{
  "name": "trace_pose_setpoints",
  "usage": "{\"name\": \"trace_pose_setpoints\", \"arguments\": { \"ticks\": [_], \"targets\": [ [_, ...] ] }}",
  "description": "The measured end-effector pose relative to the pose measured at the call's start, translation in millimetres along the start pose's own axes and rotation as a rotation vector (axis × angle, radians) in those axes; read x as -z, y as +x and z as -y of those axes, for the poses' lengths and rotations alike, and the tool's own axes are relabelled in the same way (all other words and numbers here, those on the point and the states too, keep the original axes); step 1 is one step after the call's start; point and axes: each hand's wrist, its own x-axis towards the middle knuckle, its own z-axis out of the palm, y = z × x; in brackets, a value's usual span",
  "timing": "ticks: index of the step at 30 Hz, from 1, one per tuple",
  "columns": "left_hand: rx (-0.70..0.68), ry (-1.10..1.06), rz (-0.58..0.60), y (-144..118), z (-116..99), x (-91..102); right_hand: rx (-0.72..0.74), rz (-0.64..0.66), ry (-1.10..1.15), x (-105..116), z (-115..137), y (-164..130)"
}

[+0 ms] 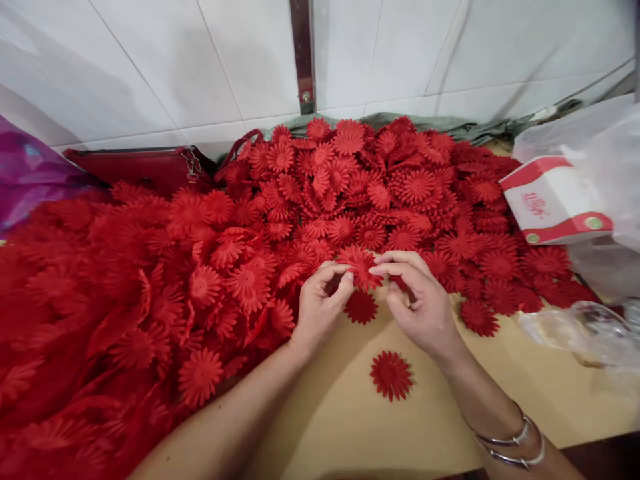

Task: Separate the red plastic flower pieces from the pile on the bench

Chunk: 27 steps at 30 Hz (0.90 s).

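A single red fabric flower (391,375) lies flat on the tan table (345,427), nearest the viewer. Just beyond it, the left hand (320,303) and right hand (417,300) meet, fingertips pinched together on one red flower (359,265) held between them (silver bangles (515,448) circle the right wrist). Another flower (361,307) lies below the hands. Behind, a large heap of red flowers (350,187) reaches the white tiled wall (200,60). A red-and-white box (553,200) sits far right.

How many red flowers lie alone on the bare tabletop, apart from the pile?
1: a single red flower lies on the bare table below both hands. Another flower sits just under the left hand and right hand, near the pile's edge.
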Motion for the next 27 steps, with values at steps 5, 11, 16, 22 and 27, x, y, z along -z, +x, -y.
{"name": "trace_pose_setpoints", "arguments": {
  "ticks": [5,11,16,22,27],
  "targets": [
    [-0.001,0.010,0.074,-0.8,-3.1,0.4,-0.040,-0.053,-0.036,-2.4,0.0,-0.8],
    [-0.007,0.045,0.115,-2.3,-2.2,-0.2,-0.026,-0.087,-0.062,-7.6,-6.8,-3.8],
    [-0.029,0.074,0.103,-2.4,0.9,-1.2,-0.020,-0.079,-0.043,-8.6,-4.9,-3.5],
    [0.048,-0.004,0.064,-2.3,-0.9,-1.4,-0.052,-0.061,-0.021,-6.7,-1.1,-1.8],
    [0.065,-0.006,0.092,-2.3,-6.0,-1.4,-0.057,-0.053,-0.039,-7.6,-4.6,-3.4]
  ]
}}
